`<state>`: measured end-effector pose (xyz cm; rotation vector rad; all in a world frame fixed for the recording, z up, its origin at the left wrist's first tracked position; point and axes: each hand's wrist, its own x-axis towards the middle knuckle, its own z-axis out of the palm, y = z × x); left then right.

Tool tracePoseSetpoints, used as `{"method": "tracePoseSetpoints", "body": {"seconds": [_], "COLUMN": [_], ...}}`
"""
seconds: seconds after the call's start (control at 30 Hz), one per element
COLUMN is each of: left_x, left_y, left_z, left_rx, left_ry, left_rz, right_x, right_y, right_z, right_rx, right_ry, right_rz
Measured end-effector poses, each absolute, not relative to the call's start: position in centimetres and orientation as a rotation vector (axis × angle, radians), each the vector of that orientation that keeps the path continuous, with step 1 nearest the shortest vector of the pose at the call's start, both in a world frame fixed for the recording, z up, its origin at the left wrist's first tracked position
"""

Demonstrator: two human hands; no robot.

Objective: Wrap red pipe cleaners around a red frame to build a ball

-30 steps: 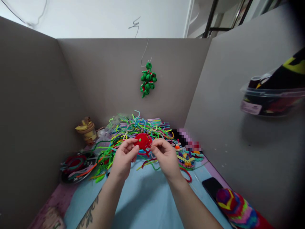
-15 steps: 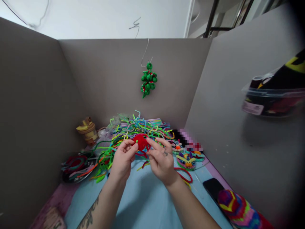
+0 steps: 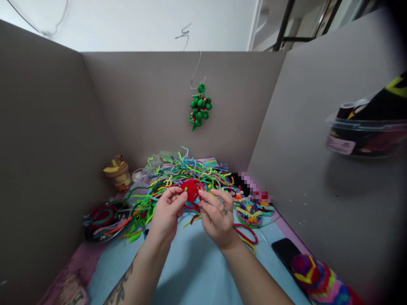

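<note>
Between my two hands, above the near side of a heap of pipe cleaners, is a red fuzzy disc (image 3: 191, 189) that looks wound from pipe cleaner. A small green tip shows at its left side. My left hand (image 3: 168, 207) pinches the disc's left edge between thumb and fingers. At the opposite edge, my right hand (image 3: 218, 214) has thumb and index finger closed on the red strand there; the ring and little fingers are partly hidden. Red strands trail just below the disc. Behind it lies the multicoloured pipe cleaner heap (image 3: 187, 167).
A dark tray (image 3: 95, 237) with coiled strands stands left, near a small pot (image 3: 118, 174). Finished-looking colourful pieces (image 3: 249, 214) and a black phone (image 3: 284, 250) lie right. Grey panels enclose the table; a green ornament (image 3: 201, 106) hangs ahead. A clear bin (image 3: 365, 135) hangs right.
The whole view has shifted slightly, so most things sit a little further right. My right fingertips have moved slightly along the disc's right edge; both hands keep their grip.
</note>
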<state>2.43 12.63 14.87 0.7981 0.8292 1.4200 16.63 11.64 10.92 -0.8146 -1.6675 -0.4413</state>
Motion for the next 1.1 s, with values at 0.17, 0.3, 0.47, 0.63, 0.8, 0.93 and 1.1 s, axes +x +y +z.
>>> {"method": "tracePoseSetpoints", "body": {"seconds": [0.17,0.3,0.47,0.63,0.8,0.93,1.1], "left_x": [2.3,2.4,2.5,2.6,2.6,2.4,2.0], "left_y": [12.8,12.8,12.8,12.6,12.6,12.9,13.3], "left_z": [14.8,14.8,14.7,14.9,14.8,14.3,14.2], "left_rx": [0.774,0.765,0.768,0.774,0.846,0.932,1.159], "left_ry": [0.822,0.810,0.791,0.802,0.844,0.881,0.937], "left_rz": [1.395,1.387,1.395,1.397,1.420,1.423,1.410], "right_x": [17.0,16.8,16.5,16.6,16.1,15.9,16.5], "right_y": [11.5,11.6,11.7,12.2,12.3,12.2,12.8], "right_z": [11.1,11.1,11.6,11.2,11.6,12.5,12.7], "right_rx": [-0.783,-0.740,-0.776,-0.817,-0.797,-0.814,-0.905], "right_ry": [-1.722,-1.739,-1.622,-1.607,-1.453,-1.232,-1.057], "right_rz": [-0.509,-0.525,-0.544,-0.414,-0.012,0.471,0.781]}}
